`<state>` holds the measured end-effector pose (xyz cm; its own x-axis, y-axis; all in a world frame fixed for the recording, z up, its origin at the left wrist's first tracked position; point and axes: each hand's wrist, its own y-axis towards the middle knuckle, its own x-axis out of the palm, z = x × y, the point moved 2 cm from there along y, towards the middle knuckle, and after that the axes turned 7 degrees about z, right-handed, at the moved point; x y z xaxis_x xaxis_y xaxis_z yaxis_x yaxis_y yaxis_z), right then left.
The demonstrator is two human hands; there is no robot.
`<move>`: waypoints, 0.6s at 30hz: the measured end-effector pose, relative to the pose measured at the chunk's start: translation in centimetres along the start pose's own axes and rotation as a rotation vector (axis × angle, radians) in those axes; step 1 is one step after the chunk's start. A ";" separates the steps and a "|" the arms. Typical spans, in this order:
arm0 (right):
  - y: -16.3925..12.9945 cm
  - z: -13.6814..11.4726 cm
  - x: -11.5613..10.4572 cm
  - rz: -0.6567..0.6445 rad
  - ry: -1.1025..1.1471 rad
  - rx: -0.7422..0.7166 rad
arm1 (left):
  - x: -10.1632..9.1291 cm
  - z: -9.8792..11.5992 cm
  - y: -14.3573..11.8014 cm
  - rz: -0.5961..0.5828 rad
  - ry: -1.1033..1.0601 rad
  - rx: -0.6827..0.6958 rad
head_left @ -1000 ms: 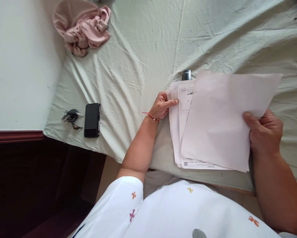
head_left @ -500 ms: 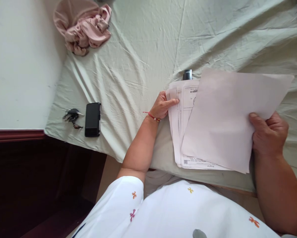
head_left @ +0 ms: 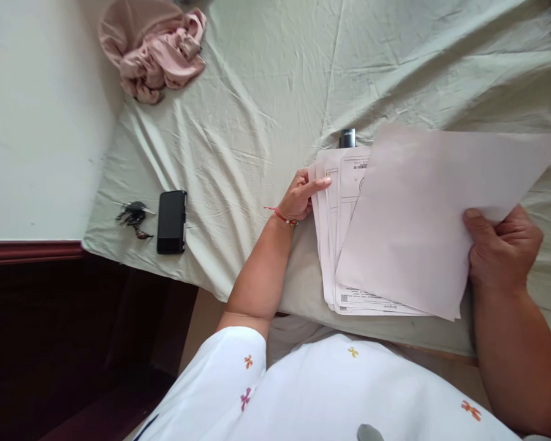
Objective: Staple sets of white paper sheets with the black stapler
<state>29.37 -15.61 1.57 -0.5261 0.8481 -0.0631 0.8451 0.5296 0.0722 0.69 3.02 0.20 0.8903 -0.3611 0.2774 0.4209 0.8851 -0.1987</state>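
My left hand (head_left: 303,193) grips the left edge of a stack of printed papers (head_left: 328,245), thumb on top and fingers beneath. Over that stack lies a blank-looking white sheet (head_left: 404,220), slanted so that its left edge covers most of the print. My right hand (head_left: 505,248) pinches the lower right part of this sheet, its thumb on the face and the other fingers behind the paper. I cannot tell whether more sheets are in the right hand. A small black object (head_left: 347,138) sticks out past the far edge of the stack, the rest of it hidden.
The papers are over a bed-like surface with a wrinkled pale green sheet (head_left: 257,122). To the left lie a black phone (head_left: 171,222) and a bunch of keys (head_left: 135,214). A crumpled pink cloth (head_left: 160,55) is at the far left, beside a white wall (head_left: 36,122).
My right hand has shifted slightly to the right, and the far right corner of the blank sheet has swung outward and up. My left hand stays on the stack, its thumb slightly raised.
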 end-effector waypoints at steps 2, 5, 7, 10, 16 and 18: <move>0.0 0.2 -0.1 -0.015 -0.013 -0.015 | 0.2 0.2 -0.1 -0.003 0.008 0.009; 0.0 0.5 -0.2 -0.060 -0.011 -0.020 | 0.5 0.3 -0.2 -0.021 0.026 0.015; 0.0 0.6 -0.2 -0.090 -0.016 -0.016 | 0.6 0.3 -0.2 -0.038 0.046 0.010; 0.1 0.4 -0.2 -0.038 -0.104 -0.059 | 0.5 0.1 0.0 -0.052 0.071 0.004; 0.1 -0.5 -0.5 0.071 -0.216 -0.262 | 0.2 -0.3 0.2 -0.029 0.070 0.019; -0.1 -0.5 -0.4 0.008 -0.192 -0.236 | 0.3 -0.3 0.2 -0.021 0.073 0.016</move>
<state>29.43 -16.03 2.10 -0.4727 0.8458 -0.2474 0.7919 0.5309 0.3018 1.10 3.03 -0.01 0.8920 -0.3994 0.2116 0.4371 0.8815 -0.1788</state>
